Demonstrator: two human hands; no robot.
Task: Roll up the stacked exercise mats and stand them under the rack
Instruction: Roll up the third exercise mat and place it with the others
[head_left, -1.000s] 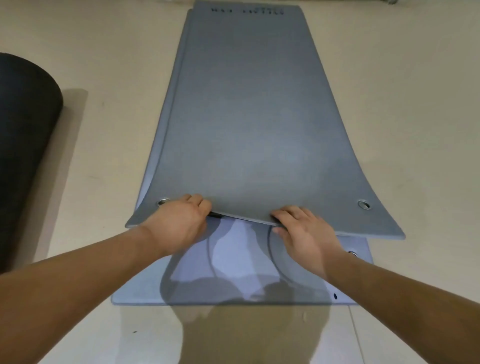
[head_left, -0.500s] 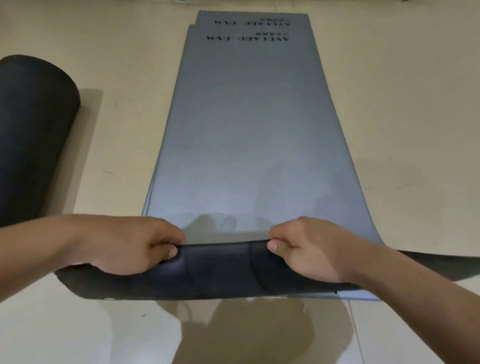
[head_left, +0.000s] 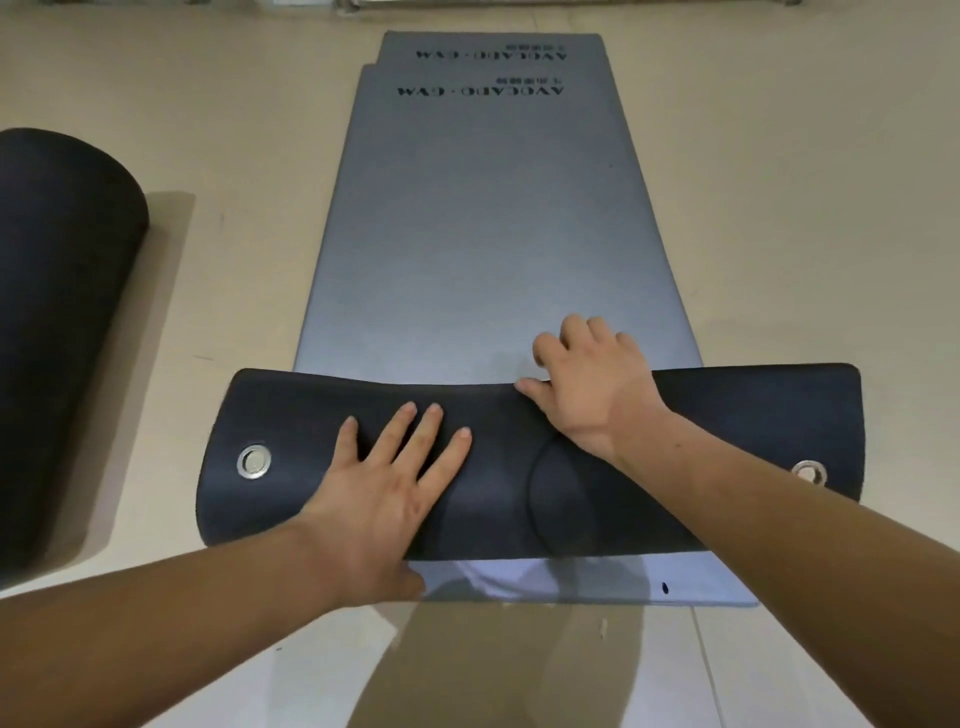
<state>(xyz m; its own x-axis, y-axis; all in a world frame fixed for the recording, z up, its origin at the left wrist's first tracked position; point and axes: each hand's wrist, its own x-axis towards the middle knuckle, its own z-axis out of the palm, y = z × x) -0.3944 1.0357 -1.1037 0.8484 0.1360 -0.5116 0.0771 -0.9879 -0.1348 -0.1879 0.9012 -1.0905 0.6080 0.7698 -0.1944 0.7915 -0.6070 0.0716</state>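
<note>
Grey exercise mats (head_left: 483, 234) lie stacked flat on the floor, running away from me, with black lettering at the far end. The near end of the top mat is folded over toward the far end, showing its black underside (head_left: 727, 415) with two metal eyelets (head_left: 253, 461). My left hand (head_left: 384, 483) lies flat and open on that folded black flap, fingers spread. My right hand (head_left: 592, 389) presses over the flap's far edge, fingers curled onto the grey surface. The lower mat's near edge (head_left: 701, 587) shows beneath the flap.
A rolled black mat (head_left: 57, 332) lies on the beige floor at the left, close to the stack. A metal bar (head_left: 519, 4) runs along the top edge of the view. Bare floor extends to the right of the mats.
Both hands lifted the top mat's near edge, turned it over and pushed it forward. The flap now lies folded with its black side up, and the left hand has opened flat on it.
</note>
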